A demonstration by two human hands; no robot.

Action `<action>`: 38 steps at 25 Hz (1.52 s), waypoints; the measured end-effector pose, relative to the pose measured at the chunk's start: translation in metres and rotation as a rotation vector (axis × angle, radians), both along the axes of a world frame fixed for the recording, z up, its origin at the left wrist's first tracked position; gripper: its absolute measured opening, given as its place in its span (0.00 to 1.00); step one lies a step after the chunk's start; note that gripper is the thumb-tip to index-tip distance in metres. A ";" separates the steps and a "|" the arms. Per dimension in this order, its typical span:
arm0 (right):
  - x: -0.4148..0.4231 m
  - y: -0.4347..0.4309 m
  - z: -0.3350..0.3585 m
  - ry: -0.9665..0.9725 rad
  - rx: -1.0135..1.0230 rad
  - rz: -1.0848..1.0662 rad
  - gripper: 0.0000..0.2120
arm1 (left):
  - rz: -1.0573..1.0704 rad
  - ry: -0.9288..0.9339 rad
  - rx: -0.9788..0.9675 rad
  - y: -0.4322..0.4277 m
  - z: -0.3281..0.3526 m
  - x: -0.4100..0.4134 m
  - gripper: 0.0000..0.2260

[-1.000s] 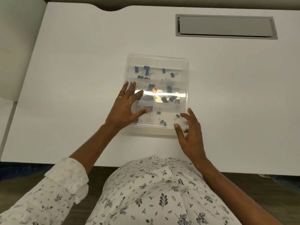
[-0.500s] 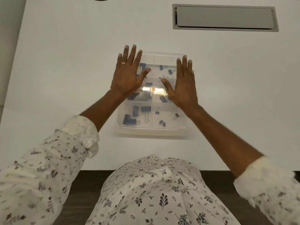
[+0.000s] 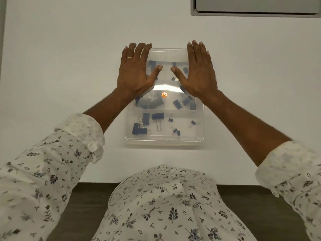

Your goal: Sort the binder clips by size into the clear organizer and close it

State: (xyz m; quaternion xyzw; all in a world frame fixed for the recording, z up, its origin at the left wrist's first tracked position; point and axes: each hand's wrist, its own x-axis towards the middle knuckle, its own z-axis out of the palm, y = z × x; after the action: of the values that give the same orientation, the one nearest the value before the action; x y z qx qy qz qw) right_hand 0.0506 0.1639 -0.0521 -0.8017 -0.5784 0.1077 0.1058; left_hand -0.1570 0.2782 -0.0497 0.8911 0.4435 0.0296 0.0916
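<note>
Hands shifted to far corners of clear organizer [image 3: 164,140]: left hand [image 3: 135,70] and right hand [image 3: 198,72] flat, grasping nothing, pressing lid [image 3: 175,55]. Likely light, flexible, slippery plastic; press over rim.

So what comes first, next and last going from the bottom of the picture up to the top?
First the flowery shirt → near rim of the clear organizer → blue binder clips → small orange spot → left hand and right hand, side by side, flat on the organizer → grey panel.
</note>
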 end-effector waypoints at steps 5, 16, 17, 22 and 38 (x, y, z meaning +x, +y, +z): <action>0.001 0.000 0.002 0.027 0.050 0.015 0.45 | -0.005 -0.049 0.000 0.003 0.002 0.003 0.37; -0.072 -0.145 0.031 -0.118 -0.044 0.075 0.40 | -0.183 -0.022 -0.077 -0.125 0.026 -0.051 0.31; -0.075 -0.153 0.024 -0.131 -0.062 0.075 0.40 | -0.196 0.008 -0.089 -0.136 0.022 -0.056 0.32; -0.074 -0.161 0.008 -0.104 -0.054 0.103 0.40 | -0.197 0.101 -0.032 -0.150 0.006 -0.062 0.38; -0.075 -0.163 0.007 -0.068 0.076 0.127 0.40 | -0.135 -0.042 -0.012 -0.157 0.004 -0.064 0.37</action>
State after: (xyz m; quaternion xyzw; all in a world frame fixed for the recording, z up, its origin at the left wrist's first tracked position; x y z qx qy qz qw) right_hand -0.0241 0.0013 -0.0456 -0.7619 -0.6351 0.0651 0.1094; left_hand -0.2214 0.1209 -0.0458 0.9177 0.3804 0.0394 0.1080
